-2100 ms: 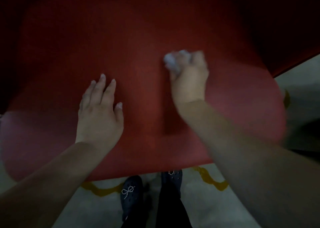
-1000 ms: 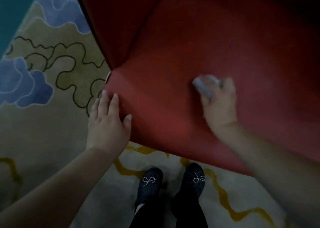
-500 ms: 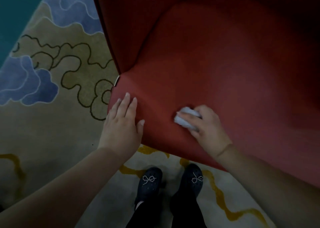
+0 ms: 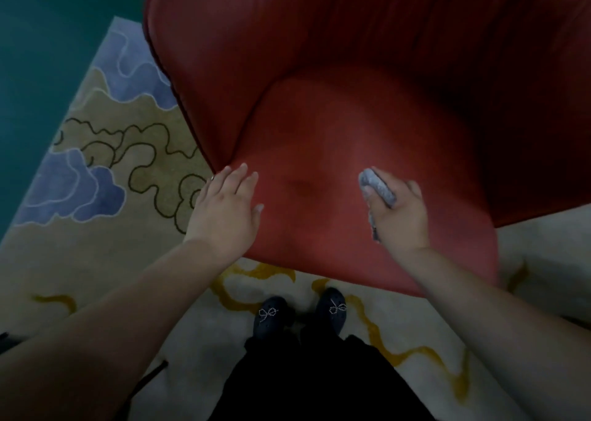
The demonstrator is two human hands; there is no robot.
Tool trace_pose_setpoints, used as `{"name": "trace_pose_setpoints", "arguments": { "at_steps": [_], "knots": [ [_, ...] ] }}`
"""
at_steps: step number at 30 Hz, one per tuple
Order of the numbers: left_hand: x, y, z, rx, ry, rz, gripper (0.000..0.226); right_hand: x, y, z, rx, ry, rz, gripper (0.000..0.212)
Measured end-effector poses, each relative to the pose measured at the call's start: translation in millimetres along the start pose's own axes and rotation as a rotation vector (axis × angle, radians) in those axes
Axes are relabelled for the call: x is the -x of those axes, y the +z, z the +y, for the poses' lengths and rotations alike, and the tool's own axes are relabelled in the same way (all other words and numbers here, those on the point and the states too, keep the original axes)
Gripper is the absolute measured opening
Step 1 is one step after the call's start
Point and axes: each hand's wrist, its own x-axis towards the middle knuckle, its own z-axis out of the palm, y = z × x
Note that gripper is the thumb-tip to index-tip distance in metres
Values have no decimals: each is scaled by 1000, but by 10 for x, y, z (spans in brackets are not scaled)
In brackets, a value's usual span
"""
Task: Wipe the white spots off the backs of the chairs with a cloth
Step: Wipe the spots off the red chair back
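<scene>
Far left: teal floor (image 4: 48,36), then a patterned carpet (image 4: 105,151) with blue cloud shapes and dark curling lines. Left hand (image 4: 224,209) lies flat on the red chair (image 4: 319,148), fingers straight, grip open, at the cushion's left edge near the seam. Dark dimple in the cushion between both hands. Right hand (image 4: 399,215) rests on the cushion, grip curled round a crumpled pale cloth (image 4: 377,187). White marks at the chair's top left edge. Below: dark shoes (image 4: 300,312) with bead bows on the carpet.
</scene>
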Motion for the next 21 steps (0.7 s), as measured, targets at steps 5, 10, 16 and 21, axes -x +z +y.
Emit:
{"name": "trace_pose_setpoints", "arguments": {
  "at_steps": [5, 10, 16, 21],
  "knots": [
    [96, -519, 297, -127, 92, -17, 58, 54, -675, -456, -87, 50, -15, 30],
    [76, -964, 514, -163, 123, -27, 59, -44, -1046, -897, -135, 91, 64, 27],
    [-69, -1338, 492, -173, 254, -34, 60, -44, -829, -1294, -150, 131, 25, 29],
    [-463, -1815, 127, -252, 454, 37, 60, -44, -359, -1701, -126, 215, 65, 22]
  ]
}}
